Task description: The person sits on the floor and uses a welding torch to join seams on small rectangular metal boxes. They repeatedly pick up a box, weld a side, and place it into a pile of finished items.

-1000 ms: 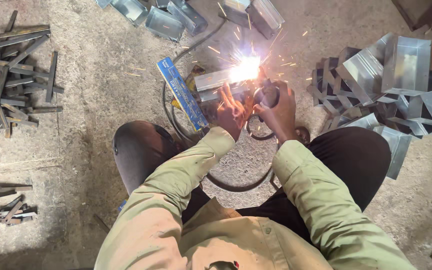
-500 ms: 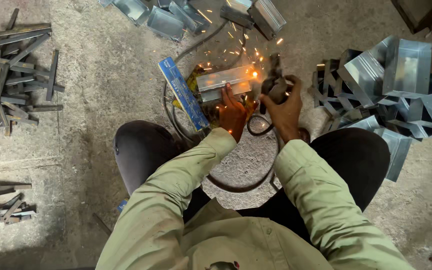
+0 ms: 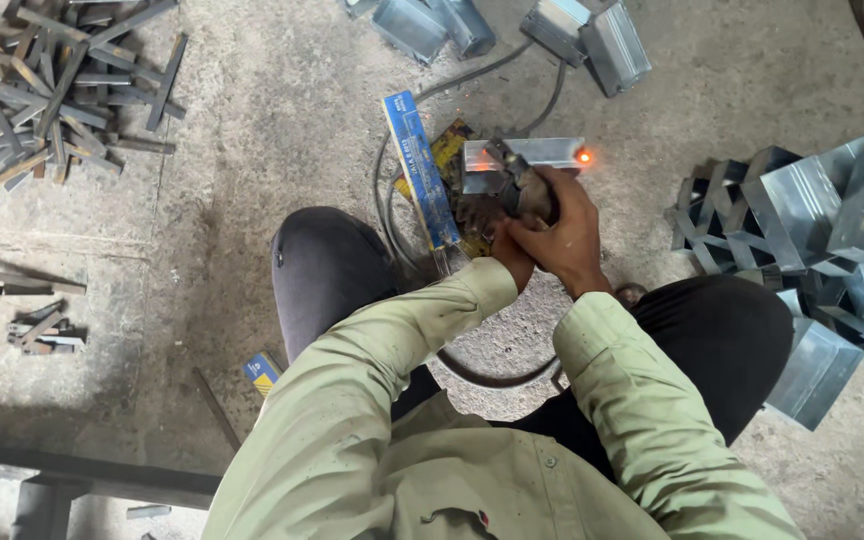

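On the bare concrete floor (image 3: 252, 150) off to my left lies a loose heap of short rusty flat steel strips (image 3: 47, 85), with a smaller scatter of dark metal offcuts (image 3: 37, 325) nearer me. Ahead of me sit several folded shiny sheet-metal boxes (image 3: 592, 35). To my right a big stack of the same bright galvanised folded channels (image 3: 812, 230) leans together. Near my left knee lies a small blue and yellow carton (image 3: 262, 372).
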